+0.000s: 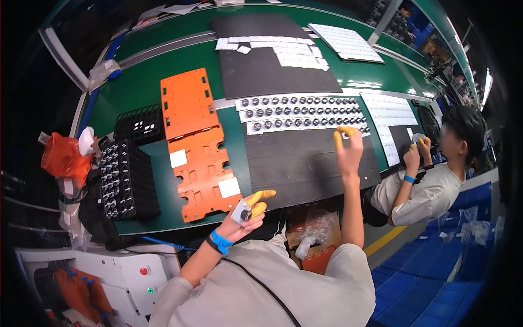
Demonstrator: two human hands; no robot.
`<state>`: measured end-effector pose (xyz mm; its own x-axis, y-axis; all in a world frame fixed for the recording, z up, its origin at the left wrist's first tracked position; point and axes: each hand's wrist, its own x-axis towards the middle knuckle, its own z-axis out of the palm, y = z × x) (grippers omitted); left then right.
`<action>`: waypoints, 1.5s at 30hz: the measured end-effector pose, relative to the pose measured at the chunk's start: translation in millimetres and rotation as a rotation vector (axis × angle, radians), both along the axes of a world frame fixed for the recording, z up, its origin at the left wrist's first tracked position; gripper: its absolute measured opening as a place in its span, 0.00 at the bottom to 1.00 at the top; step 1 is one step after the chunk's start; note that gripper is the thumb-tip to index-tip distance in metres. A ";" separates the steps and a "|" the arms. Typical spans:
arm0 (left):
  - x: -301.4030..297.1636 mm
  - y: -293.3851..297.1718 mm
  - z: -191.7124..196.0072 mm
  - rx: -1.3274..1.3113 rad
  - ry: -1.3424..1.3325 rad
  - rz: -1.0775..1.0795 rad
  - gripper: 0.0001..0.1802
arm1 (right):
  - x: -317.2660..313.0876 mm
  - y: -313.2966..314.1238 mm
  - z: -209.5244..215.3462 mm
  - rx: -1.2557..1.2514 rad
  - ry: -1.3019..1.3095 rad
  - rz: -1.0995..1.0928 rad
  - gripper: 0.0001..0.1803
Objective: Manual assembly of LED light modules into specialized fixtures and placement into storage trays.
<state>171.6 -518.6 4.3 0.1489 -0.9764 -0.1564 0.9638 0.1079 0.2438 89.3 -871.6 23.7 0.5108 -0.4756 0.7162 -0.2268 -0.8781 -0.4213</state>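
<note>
My left hand [244, 220], with yellow finger covers and a blue wrist strap, is closed on a small white card [238, 211] bearing a round black part. It is held over the near edge of the dark grey board [305, 163]. My right hand [349, 150], also in yellow finger covers, bends its thumb and forefinger together at the right end of the nearest row of white cards with round black parts [297, 124]. What lies between those fingertips is too small to make out. Three such rows run along the board's far side.
Two orange plates [190, 103] lie left of the board. Beyond them are a black rack of small parts [128, 180] and a black crate [139, 125]. White label sheets [346, 42] lie at the back. At right a co-worker [430, 185] handles another white sheet [389, 117].
</note>
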 end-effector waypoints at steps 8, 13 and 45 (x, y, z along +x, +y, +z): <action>-5.4 -24.9 -14.8 0.176 0.014 0.272 0.16 | 12.5 188.8 30.8 0.126 0.205 0.780 0.26; -2.1 -30.4 13.4 0.300 -0.190 0.348 0.18 | 5.5 193.9 24.8 0.172 0.105 0.745 0.21; 48.4 87.0 19.7 0.543 -0.748 0.707 0.19 | -15.5 -82.9 -43.3 -0.191 0.505 -0.232 0.19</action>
